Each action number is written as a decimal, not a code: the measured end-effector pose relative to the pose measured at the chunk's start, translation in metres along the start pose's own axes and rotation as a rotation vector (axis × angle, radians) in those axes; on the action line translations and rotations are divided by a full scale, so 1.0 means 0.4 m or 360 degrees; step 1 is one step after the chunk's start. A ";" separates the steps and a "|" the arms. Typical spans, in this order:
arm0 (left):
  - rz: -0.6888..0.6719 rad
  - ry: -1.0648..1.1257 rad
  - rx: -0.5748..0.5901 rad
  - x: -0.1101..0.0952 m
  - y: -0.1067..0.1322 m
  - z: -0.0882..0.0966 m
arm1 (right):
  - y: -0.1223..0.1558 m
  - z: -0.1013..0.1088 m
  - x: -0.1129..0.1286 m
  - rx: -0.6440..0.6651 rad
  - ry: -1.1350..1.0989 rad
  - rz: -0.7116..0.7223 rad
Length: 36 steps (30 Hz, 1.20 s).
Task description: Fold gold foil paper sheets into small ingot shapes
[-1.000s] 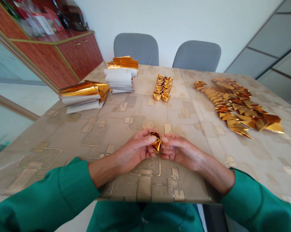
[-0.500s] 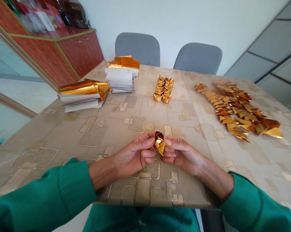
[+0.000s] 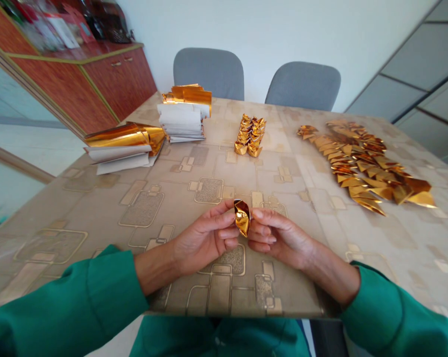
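A crumpled piece of folded gold foil paper (image 3: 242, 218) sits between my hands above the table's near edge. My left hand (image 3: 205, 235) pinches its left side with the thumb and fingertips. My right hand (image 3: 278, 237) holds its right side, fingertips pressed against the foil. The piece's lower part shows, while my fingers hide some of its edges. Beyond my hands, a double row of small folded gold ingots (image 3: 249, 135) stands at mid-table. Two stacks of gold-and-white paper sheets (image 3: 125, 144) (image 3: 182, 114) lie at the far left, and a long heap of gold folded pieces (image 3: 361, 166) lies to the right.
A patterned beige table covering (image 3: 97, 208) spreads under everything. Two grey chairs (image 3: 209, 74) (image 3: 303, 87) stand behind the far edge. A red-brown cabinet (image 3: 115, 84) with assorted items on top stands at the far left. My green sleeves enter from the lower corners.
The gold foil piece has turned slightly between my fingers, and its top looks more opened out. My hands stay close together, and the view has shifted only a little.
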<state>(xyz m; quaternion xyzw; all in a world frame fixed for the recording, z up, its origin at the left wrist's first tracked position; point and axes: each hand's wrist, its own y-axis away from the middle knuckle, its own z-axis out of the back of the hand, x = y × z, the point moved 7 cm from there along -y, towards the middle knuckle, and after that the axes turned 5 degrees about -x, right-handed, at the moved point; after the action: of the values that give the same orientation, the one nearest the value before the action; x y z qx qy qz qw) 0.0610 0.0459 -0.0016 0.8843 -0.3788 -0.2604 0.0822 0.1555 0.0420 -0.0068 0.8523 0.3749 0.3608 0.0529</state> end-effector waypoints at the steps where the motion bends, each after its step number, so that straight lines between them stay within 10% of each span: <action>1: 0.0012 -0.0006 -0.0005 0.000 0.000 0.002 | 0.000 -0.002 0.000 -0.0002 -0.0010 0.0002; 30: -0.0049 -0.0254 -0.0104 -0.005 -0.010 0.022 | -0.012 0.029 -0.002 -0.0223 0.0239 0.0132; 36: -0.0409 -0.0586 0.0015 -0.037 0.000 -0.003 | -0.017 0.035 0.009 -0.0251 0.0136 0.0189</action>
<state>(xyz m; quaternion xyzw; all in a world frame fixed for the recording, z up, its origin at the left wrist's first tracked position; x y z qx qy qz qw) 0.0532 0.0564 0.0055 0.8631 -0.2730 -0.4240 -0.0264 0.1621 0.0517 -0.0174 0.8501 0.2960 0.4277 0.0823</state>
